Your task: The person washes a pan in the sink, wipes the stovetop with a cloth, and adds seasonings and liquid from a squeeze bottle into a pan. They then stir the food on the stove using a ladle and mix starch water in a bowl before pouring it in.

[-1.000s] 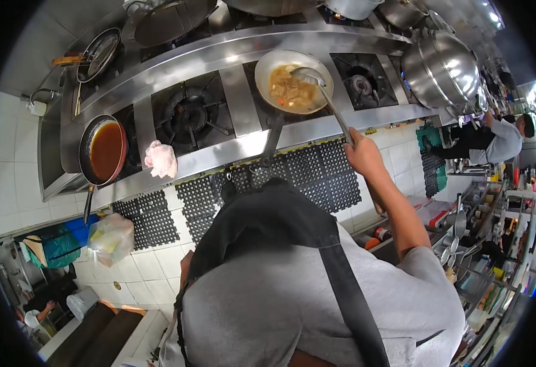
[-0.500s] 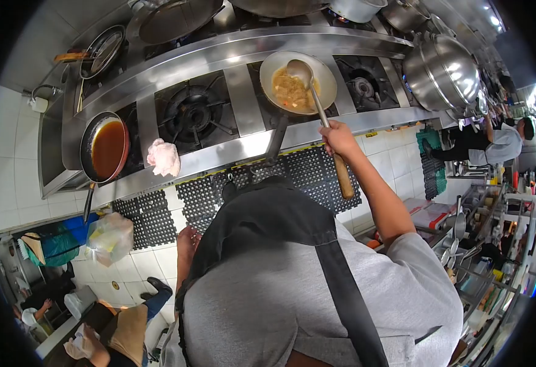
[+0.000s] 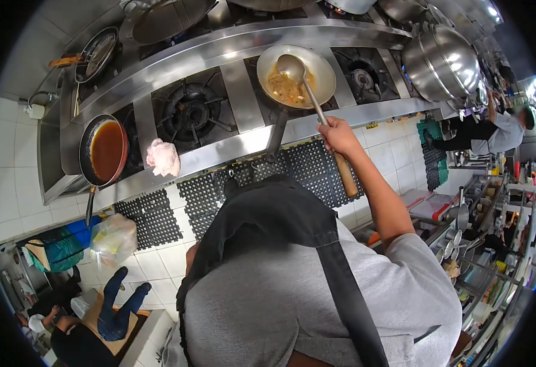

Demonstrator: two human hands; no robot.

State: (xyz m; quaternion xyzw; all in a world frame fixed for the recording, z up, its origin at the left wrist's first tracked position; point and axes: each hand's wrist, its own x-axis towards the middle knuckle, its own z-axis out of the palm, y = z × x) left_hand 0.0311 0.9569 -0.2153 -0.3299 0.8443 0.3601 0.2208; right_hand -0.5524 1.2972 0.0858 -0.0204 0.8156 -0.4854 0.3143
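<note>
My right hand [image 3: 339,136] is closed around the handle of a metal ladle [image 3: 316,101] with a wooden grip. The ladle's bowl rests in a light-coloured frying pan [image 3: 326,67] on a burner. Brownish sauce with small chunks [image 3: 283,85] lies in that pan, partly covered by the ladle. The pan's dark handle [image 3: 276,137] points toward me, and no hand touches it. My left hand is hidden behind the black apron [image 3: 243,214]; only a sliver of skin shows at its left edge.
A pan of reddish-brown sauce [image 3: 107,150] sits at the left of the stove, beside a crumpled pale cloth [image 3: 163,158] on the front edge. A large steel pot [image 3: 442,64] stands at the right. Other people [image 3: 500,134] are at the right and lower left.
The ladle's bowl has shifted slightly left and up in the pan, and less sauce shows. My left hand has gone out of sight behind the apron. A person at lower left has moved.
</note>
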